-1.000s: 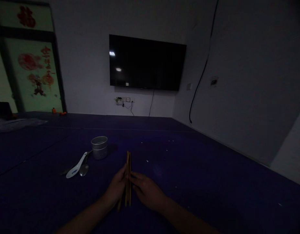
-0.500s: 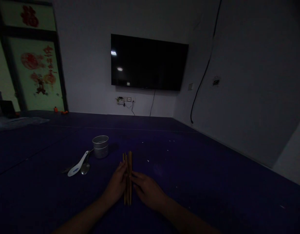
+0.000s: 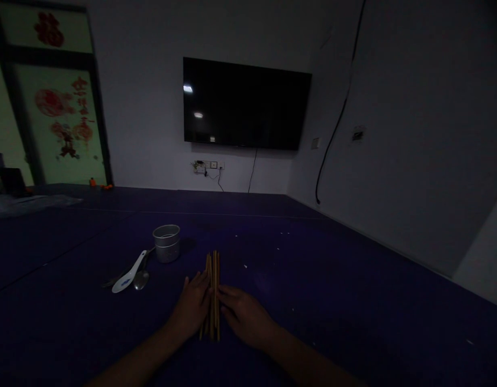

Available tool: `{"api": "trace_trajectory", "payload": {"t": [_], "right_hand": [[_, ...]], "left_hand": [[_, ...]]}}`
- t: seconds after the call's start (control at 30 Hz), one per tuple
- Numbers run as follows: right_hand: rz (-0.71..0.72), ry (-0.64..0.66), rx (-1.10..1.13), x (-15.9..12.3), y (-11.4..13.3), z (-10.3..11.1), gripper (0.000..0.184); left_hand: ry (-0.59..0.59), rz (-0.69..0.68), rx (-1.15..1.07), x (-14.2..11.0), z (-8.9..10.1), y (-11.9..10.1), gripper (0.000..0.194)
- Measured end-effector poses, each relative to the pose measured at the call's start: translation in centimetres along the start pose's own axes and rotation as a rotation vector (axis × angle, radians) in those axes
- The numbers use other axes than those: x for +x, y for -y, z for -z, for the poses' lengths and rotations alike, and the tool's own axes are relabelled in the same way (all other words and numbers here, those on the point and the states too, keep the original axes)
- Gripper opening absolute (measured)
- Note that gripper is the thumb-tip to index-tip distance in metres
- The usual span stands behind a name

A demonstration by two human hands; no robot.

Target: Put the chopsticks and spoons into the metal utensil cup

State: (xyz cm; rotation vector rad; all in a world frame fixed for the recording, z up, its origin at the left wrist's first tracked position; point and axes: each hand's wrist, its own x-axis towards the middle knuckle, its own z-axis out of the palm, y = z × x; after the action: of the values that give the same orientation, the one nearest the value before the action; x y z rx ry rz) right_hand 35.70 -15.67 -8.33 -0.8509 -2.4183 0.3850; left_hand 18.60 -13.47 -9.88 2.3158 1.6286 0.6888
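A bundle of thin wooden chopsticks (image 3: pixel 215 317) lies on the dark blue surface, pointing away from me. Along its left side rests my left hand (image 3: pixel 194 301), fingers stretched and somewhat apart, touching the sticks. My right hand (image 3: pixel 244 312) presses its fingertips together against the bundle's right side; part of its grip is hidden. The near ends of the chopsticks fan out slightly to the left. Up and left of the hands stands a grey metal cup (image 3: pixel 167 246). Beside it lie a white spoon (image 3: pixel 129 274) with a blue mark and a metal spoon (image 3: pixel 141 279).
The wide blue surface (image 3: pixel 333 301) carries a few small white scraps. A black television (image 3: pixel 246 105) hangs on the back wall, above sockets and cables. At the far left are plastic sheeting (image 3: pixel 34 203) and small orange objects (image 3: pixel 106 186). A black cable (image 3: pixel 333 137) hangs on the right.
My left hand's fingers have spread and shifted slightly left. The chopsticks' near ends have fanned out to the left, and their far ends sit closer together. My right hand has barely moved.
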Motion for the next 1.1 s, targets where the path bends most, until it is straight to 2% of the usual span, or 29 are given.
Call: {"api": "trace_trajectory", "payload": {"t": [0.13, 0.73, 1.1], "right_hand": [[0.000, 0.002, -0.001, -0.04, -0.04, -0.03, 0.049], [-0.030, 0.024, -0.071, -0.15, -0.39, -0.20, 0.046], [-0.050, 0.027, -0.089, -0.20, -0.14, -0.02, 0.041]], "left_hand": [[-0.001, -0.030, 0.002, -0.04, 0.01, 0.20, 0.045], [-0.001, 0.016, 0.023, -0.25, 0.09, -0.06, 0.046], [-0.037, -0.016, 0.003, -0.11, -0.27, 0.56, 0.041]]}}
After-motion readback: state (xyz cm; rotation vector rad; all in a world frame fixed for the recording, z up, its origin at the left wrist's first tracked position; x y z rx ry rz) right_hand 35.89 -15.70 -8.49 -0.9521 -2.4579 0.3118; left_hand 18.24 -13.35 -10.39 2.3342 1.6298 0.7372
